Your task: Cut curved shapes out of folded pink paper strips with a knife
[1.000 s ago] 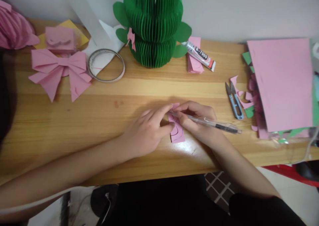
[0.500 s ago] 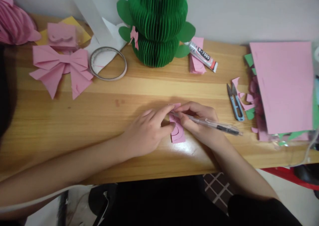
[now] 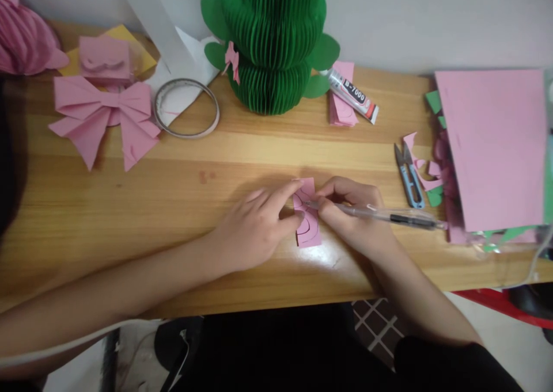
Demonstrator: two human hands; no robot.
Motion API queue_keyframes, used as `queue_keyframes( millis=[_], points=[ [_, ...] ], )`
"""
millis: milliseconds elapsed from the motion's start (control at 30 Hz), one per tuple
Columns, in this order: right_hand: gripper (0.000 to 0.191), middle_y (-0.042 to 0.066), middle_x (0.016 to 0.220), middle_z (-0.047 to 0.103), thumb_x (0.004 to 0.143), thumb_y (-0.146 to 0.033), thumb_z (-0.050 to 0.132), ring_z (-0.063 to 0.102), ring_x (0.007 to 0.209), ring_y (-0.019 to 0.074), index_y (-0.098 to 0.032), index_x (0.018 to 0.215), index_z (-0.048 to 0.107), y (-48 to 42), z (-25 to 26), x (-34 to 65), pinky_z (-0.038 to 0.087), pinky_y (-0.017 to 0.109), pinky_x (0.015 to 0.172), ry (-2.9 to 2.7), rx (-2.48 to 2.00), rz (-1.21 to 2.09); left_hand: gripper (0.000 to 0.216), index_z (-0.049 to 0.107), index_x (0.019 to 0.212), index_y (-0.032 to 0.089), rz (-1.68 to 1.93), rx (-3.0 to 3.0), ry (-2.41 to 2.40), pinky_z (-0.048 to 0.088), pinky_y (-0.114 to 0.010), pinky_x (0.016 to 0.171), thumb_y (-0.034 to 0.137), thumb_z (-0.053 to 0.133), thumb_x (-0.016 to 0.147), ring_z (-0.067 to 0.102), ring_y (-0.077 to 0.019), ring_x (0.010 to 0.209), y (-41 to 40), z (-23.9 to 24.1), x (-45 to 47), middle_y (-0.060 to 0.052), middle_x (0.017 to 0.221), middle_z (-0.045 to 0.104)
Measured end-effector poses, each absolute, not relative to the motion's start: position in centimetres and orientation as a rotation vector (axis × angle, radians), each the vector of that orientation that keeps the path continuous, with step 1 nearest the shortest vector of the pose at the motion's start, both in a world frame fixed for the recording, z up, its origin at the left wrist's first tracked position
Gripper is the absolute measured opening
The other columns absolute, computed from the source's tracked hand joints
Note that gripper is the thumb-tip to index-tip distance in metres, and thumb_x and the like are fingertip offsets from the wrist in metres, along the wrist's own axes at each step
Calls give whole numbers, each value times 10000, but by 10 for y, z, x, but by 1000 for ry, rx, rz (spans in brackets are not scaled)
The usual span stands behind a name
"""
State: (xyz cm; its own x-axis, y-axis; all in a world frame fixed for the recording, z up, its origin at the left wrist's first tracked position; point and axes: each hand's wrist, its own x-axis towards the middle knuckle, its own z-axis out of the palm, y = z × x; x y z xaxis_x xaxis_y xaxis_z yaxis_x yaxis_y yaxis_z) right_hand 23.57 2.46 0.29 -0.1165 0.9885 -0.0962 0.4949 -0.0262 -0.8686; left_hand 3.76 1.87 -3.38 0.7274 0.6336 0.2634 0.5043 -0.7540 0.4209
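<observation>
A small folded pink paper piece (image 3: 307, 226) with dark curved pen lines lies on the wooden table (image 3: 173, 208). My left hand (image 3: 254, 222) presses it down, index finger and thumb pinching its left edge. My right hand (image 3: 349, 216) grips a clear pen (image 3: 389, 214), whose tip touches the upper part of the pink piece.
At the back stand a green honeycomb paper tree (image 3: 270, 41), a glue tube (image 3: 352, 95) on pink papers, a tape ring (image 3: 186, 107) and a pink paper bow (image 3: 103, 115). Blue snips (image 3: 408, 173), paper scraps and a pink sheet stack (image 3: 492, 144) lie right.
My right hand and the pen have shifted a little to the right, uncovering more of the pink piece's top. My left hand stays put.
</observation>
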Motion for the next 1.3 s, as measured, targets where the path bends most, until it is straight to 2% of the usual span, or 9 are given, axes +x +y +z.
queue_keyframes(
  millis=[167,433,733,1033,1133,1300],
  points=[
    [117,-32,550,648,751,-187,612,510,462,79,-189,645,661,25,5,236,374,215,459,-1693,-1590,1066,332,679,1114,192,558,2618,904,542,-445,929,130,374,1000,585,-280,1248,18,-34,37,-138,1447,525],
    [109,-28,561,644,746,-194,628,509,479,78,-183,649,677,27,4,239,380,210,470,-1686,-1585,1111,325,684,1101,171,542,2612,903,540,-457,924,115,383,993,594,-302,1238,18,-33,37,-162,1473,501],
    [111,-33,557,627,760,-222,668,484,485,71,-176,665,701,27,0,241,350,210,459,-1677,-1497,1257,341,678,1156,202,447,2558,911,511,-461,979,156,367,1023,566,-281,1275,19,-31,37,-129,1505,479],
    [58,-11,626,699,740,-219,700,544,519,92,-186,703,730,27,1,240,405,226,488,-1651,-1472,1305,320,689,1100,201,447,2520,908,493,-473,988,149,387,1004,562,-287,1261,18,-31,37,-110,1511,470],
    [46,-2,658,730,721,-219,711,601,553,119,-210,681,731,30,1,240,467,246,515,-1509,-1473,1279,323,695,1076,194,457,2543,923,501,-469,965,132,389,991,584,-286,1217,18,-32,37,-115,1499,480],
    [110,-14,571,674,762,-222,658,583,502,137,-247,665,705,37,-3,247,499,286,508,-1250,-1490,1081,347,694,1106,199,454,2622,927,510,-430,944,100,400,951,591,-269,1190,17,-33,35,-111,1470,504]
  ],
)
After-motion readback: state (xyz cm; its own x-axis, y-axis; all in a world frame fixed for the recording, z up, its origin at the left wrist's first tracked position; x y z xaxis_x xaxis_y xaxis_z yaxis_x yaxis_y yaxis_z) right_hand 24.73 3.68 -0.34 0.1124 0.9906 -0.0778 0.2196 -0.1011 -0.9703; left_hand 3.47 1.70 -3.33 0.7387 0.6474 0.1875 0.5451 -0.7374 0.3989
